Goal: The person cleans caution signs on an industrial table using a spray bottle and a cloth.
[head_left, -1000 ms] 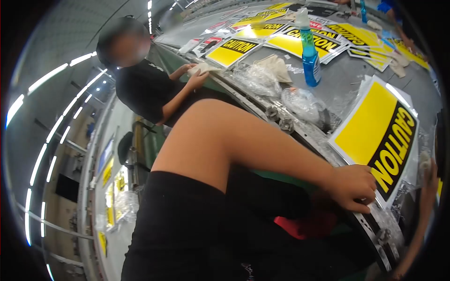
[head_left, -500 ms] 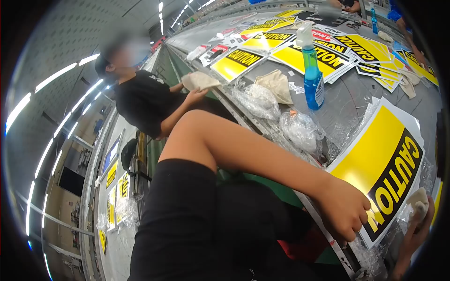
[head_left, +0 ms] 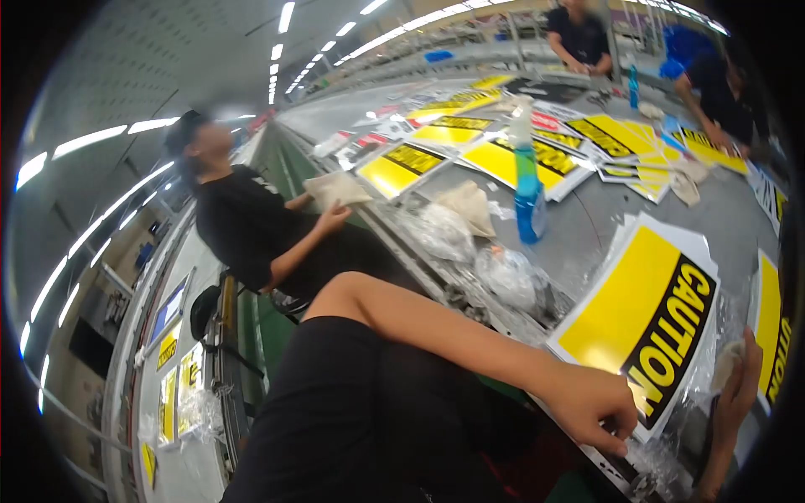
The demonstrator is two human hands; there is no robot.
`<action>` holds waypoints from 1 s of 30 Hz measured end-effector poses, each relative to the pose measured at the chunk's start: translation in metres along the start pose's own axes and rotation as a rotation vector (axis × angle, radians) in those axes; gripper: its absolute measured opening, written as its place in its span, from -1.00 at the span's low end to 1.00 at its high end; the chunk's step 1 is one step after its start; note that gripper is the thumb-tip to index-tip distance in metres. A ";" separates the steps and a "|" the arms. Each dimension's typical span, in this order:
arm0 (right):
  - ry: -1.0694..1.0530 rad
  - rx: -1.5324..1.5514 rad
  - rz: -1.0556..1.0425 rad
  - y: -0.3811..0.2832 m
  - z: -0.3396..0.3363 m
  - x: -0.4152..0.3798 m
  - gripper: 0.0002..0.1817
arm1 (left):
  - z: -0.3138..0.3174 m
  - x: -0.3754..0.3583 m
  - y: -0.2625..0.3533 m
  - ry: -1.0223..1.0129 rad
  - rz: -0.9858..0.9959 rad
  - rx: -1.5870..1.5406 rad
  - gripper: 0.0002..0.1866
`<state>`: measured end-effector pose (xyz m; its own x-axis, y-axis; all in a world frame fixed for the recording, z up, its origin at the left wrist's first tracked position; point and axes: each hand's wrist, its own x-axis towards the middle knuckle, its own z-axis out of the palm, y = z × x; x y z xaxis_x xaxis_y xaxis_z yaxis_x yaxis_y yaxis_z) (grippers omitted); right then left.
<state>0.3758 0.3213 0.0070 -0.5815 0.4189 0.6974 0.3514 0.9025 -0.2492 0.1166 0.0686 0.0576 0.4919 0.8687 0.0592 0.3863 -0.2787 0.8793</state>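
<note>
My left hand (head_left: 594,412) is at the near lower corner of a yellow and black CAUTION sign (head_left: 625,293), its fingers curled against the edge. What they hold, if anything, is hidden. The sign lies on top of a small stack of sheets. At the sign's right side, my right hand (head_left: 740,381) holds a pale cloth (head_left: 726,362), partly hidden by the fingers. Beyond the sign stands a spray bottle (head_left: 528,197) with blue liquid. Crumpled clear plastic (head_left: 510,277) and a beige cloth (head_left: 468,206) lie along the table edge.
More CAUTION signs (head_left: 402,166) spread over the grey table (head_left: 579,222). A person in black (head_left: 243,218) at the left holds a cloth. Two people are at the far side (head_left: 579,38) and far right (head_left: 725,101). Another sign (head_left: 767,323) lies at the right edge.
The view has tilted up, showing more of the far side. Both my hands stay near the sign; my left hand's fingers sit slightly farther off its face, and my right hand covers more of the cloth.
</note>
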 end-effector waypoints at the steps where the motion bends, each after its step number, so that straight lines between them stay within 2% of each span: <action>1: 0.010 0.074 0.054 0.000 -0.002 0.000 -0.59 | 0.008 0.000 0.001 0.001 0.021 -0.037 -0.70; 3: 0.030 0.198 0.205 -0.001 0.001 0.000 -0.60 | 0.010 0.003 0.002 -0.028 0.066 -0.102 -0.64; 5: -0.058 0.197 0.225 0.000 -0.001 -0.002 -0.60 | 0.014 0.006 0.002 -0.029 0.052 -0.120 -0.65; 7: -0.048 0.142 0.082 0.008 0.000 -0.004 -0.61 | 0.015 0.012 0.002 -0.025 0.061 -0.109 -0.65; 9: -0.115 0.230 0.080 0.022 0.002 -0.014 -0.62 | 0.015 0.018 0.001 -0.038 0.068 -0.094 -0.65; 14: -0.177 0.594 0.172 -0.004 0.010 -0.025 -0.62 | 0.010 0.029 0.008 -0.047 -0.008 -0.118 -0.65; 15: -0.068 0.410 0.152 -0.019 0.018 -0.028 -0.63 | 0.011 0.034 -0.001 -0.043 0.033 -0.093 -0.65; 18: -0.506 0.346 0.290 -0.062 -0.018 -0.016 -0.57 | 0.013 0.038 -0.001 -0.016 0.036 -0.072 -0.65; 19: -0.475 0.395 0.280 -0.068 -0.021 -0.017 -0.57 | 0.012 0.039 -0.001 -0.037 0.021 -0.067 -0.64; 22: -0.343 0.411 0.355 -0.095 -0.034 -0.008 -0.60 | 0.016 0.039 -0.001 0.105 0.080 -0.074 -0.64; 23: -0.371 0.524 0.371 -0.080 -0.033 -0.012 -0.65 | 0.014 0.039 -0.001 0.125 0.047 -0.100 -0.64; 25: -0.310 0.830 0.657 -0.057 -0.022 -0.030 -0.57 | 0.003 0.036 0.017 0.163 -0.019 -0.152 -0.62; 27: -0.232 1.128 0.952 -0.043 -0.016 -0.043 -0.49 | 0.002 0.038 0.009 0.268 -0.045 -0.119 -0.60; 28: -0.228 1.222 0.940 -0.054 -0.019 -0.040 -0.43 | 0.000 0.039 0.010 0.319 -0.057 -0.102 -0.57; 29: -0.225 1.315 0.926 -0.069 -0.025 -0.037 -0.38 | -0.004 0.037 0.012 0.297 -0.152 -0.112 -0.48; 30: -0.224 1.407 0.910 -0.078 -0.029 -0.034 -0.32 | -0.003 0.036 0.011 0.282 -0.187 -0.128 -0.47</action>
<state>0.3895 0.2337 0.0215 -0.7018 0.7089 -0.0700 -0.2004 -0.2907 -0.9356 0.1361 0.0982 0.0712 0.1808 0.9835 0.0037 0.3394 -0.0659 0.9383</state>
